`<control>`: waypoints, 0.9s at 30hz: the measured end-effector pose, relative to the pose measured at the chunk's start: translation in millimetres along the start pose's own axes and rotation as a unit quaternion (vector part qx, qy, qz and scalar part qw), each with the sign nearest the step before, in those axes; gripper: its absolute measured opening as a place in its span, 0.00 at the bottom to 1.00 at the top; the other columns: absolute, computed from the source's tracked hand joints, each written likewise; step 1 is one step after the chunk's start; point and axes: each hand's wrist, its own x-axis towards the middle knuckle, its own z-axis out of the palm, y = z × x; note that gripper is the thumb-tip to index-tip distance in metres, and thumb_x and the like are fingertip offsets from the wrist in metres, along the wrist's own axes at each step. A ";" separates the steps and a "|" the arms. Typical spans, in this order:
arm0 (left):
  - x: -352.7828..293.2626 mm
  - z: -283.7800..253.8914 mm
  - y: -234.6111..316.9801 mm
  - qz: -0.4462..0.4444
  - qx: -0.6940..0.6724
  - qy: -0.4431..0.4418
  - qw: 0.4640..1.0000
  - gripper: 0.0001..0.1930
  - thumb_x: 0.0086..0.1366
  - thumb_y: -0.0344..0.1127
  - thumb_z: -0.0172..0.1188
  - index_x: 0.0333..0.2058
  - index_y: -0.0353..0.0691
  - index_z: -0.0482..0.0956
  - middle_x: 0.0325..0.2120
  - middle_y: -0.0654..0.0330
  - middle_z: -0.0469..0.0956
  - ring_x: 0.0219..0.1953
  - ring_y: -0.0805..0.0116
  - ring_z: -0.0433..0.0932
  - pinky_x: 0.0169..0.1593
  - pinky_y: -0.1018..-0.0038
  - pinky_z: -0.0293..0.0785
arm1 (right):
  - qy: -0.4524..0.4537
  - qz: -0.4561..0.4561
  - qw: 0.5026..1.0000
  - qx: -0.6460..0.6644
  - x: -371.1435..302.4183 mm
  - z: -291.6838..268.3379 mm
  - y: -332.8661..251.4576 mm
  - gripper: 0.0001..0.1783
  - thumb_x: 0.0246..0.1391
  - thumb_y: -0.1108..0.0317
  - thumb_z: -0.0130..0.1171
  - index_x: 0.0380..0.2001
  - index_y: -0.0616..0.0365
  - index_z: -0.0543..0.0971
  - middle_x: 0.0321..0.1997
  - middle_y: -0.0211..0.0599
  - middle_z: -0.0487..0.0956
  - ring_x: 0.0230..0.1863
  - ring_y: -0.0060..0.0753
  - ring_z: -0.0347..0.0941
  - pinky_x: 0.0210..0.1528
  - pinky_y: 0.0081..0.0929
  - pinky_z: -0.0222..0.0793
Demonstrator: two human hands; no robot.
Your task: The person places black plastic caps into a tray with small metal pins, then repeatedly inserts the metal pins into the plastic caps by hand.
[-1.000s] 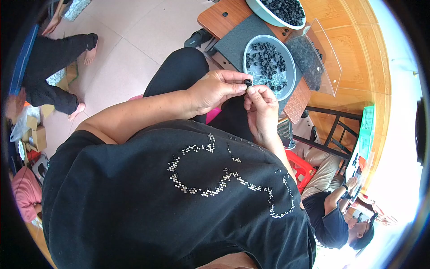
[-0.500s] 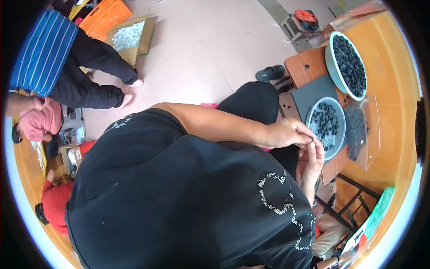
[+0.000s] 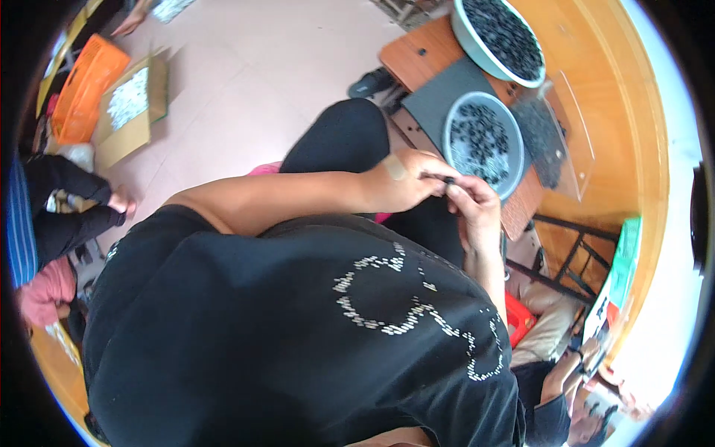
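Note:
My left hand point(image 3: 408, 180), with a tan bandage strip on its back, is closed, its fingertips pinching a small black piece point(image 3: 449, 181). Thumb and fingers of my right hand point(image 3: 478, 207) meet the same piece from the other side. The piece is too small to name more exactly. Just beyond my fingers stands a grey-blue bowl point(image 3: 514, 177) holding many small black pieces point(image 3: 480, 138) and shiny pale bits. A larger pale green basin point(image 3: 463, 36) behind it is heaped with similar black pieces.
Both containers stand on a brown wooden table point(image 3: 410, 61) with a dark grey mat point(image 3: 432, 100). A clear sheet point(image 3: 573, 141) lies by the wooden wall. To the left are a cardboard box point(image 3: 123, 141) of white pieces and an orange crate point(image 3: 89, 89). Other people sit or stand nearby.
My view has swung, so the table and bowls sit farther left and higher. My hands have turned a little, showing the black piece between them more clearly.

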 end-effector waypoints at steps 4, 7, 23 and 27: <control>-2.2 7.5 -6.8 -0.026 -0.061 0.018 0.998 0.11 0.61 0.20 0.51 0.42 0.33 0.76 0.30 0.61 0.78 0.30 0.79 0.75 0.32 0.81 0.72 | 0.032 -0.050 0.995 -0.080 -0.9 4.8 2.0 0.09 0.46 0.80 0.63 0.34 0.62 0.79 0.28 0.28 0.78 0.26 0.11 0.67 0.27 0.11 0.62; -1.5 12.2 -3.7 -0.031 -0.094 0.029 0.995 0.11 0.61 0.20 0.52 0.42 0.34 0.75 0.31 0.60 0.78 0.35 0.78 0.77 0.38 0.80 0.74 | 0.033 -0.123 0.983 -0.131 -3.1 4.5 3.9 0.09 0.45 0.80 0.64 0.33 0.62 0.79 0.30 0.26 0.75 0.26 0.10 0.64 0.27 0.09 0.59; -5.6 15.4 2.5 -0.092 -0.063 -0.001 0.994 0.14 0.59 0.16 0.47 0.44 0.33 0.70 0.37 0.56 0.77 0.42 0.73 0.77 0.48 0.77 0.74 | 0.045 -0.113 0.983 -0.134 -0.6 3.6 18.7 0.07 0.44 0.79 0.64 0.29 0.62 0.78 0.29 0.25 0.72 0.26 0.12 0.62 0.26 0.12 0.57; -9.5 20.1 -6.4 -0.105 -0.054 0.008 0.993 0.16 0.59 0.16 0.46 0.46 0.32 0.69 0.39 0.55 0.77 0.42 0.72 0.78 0.48 0.77 0.74 | 0.053 -0.103 0.979 -0.170 2.7 2.1 29.4 0.08 0.43 0.79 0.65 0.29 0.61 0.77 0.28 0.24 0.72 0.25 0.12 0.61 0.25 0.12 0.57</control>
